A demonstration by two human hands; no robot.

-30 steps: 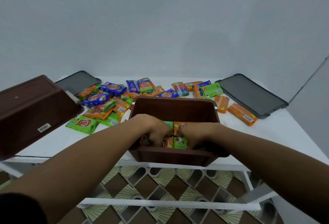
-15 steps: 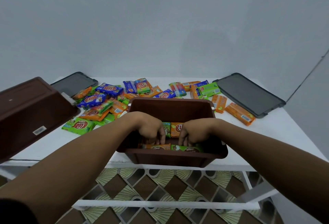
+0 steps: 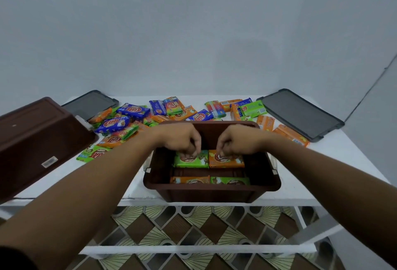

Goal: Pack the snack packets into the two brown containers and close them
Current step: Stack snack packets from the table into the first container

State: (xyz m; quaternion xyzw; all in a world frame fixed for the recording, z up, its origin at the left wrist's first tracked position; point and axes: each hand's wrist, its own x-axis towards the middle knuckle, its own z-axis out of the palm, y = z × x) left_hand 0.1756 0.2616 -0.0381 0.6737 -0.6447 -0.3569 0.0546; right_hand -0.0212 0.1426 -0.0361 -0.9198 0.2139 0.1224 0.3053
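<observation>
Both hands have shifted from the near row of the open brown container, low centre of the frame, to its far row. As observed now, the left hand pinches the upper edge of a green packet with bunched fingertips. The right hand does likewise with an orange packet touching it on the right. Step in hand, as judged: seating this pair flat. It would go best with both packets pressed level and square against the far wall, edges butted, so that later layers sit even and the lid can close. Count: two containers, the second brown container lying overturned at the left edge. Two dark lids lie at upper left and upper right of the white table. Four packets are inside, the near pair included. The loose packets behind number upward of twenty; they overlap, so an exact figure cannot be given.
</observation>
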